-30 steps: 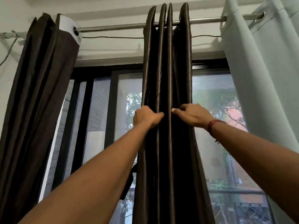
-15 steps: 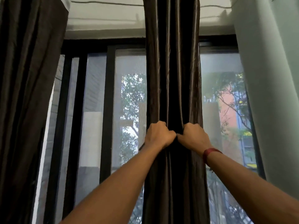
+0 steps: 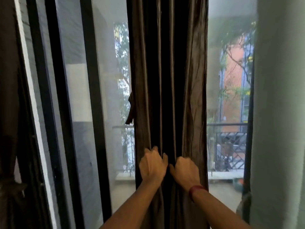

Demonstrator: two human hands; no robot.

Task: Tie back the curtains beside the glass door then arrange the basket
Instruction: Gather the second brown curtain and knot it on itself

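**Fig. Both hands on the curtain.** My left hand [image 3: 152, 164] and right hand [image 3: 186, 171] sit knuckle to knuckle. Each is curled tight round a pinch of pleats in the brown curtain [image 3: 168, 80]; a red band [image 3: 197, 190] marks the right wrist. Over the last second they have slid down from near the rod and closed from loose finger-holds into fists, so the pleats now form one column. I judge the gathering nearly done and the tying not yet begun. The curtain hangs mid-frame before the door [image 3: 105, 96], long axis vertical, pleats running straight up and down, top out of view. A strap [image 3: 131, 109], probably the tie, dangles at its left edge. A dark curtain [image 3: 8, 96] hangs far left and a pale curtain [image 3: 280, 96] far right. No basket shows.
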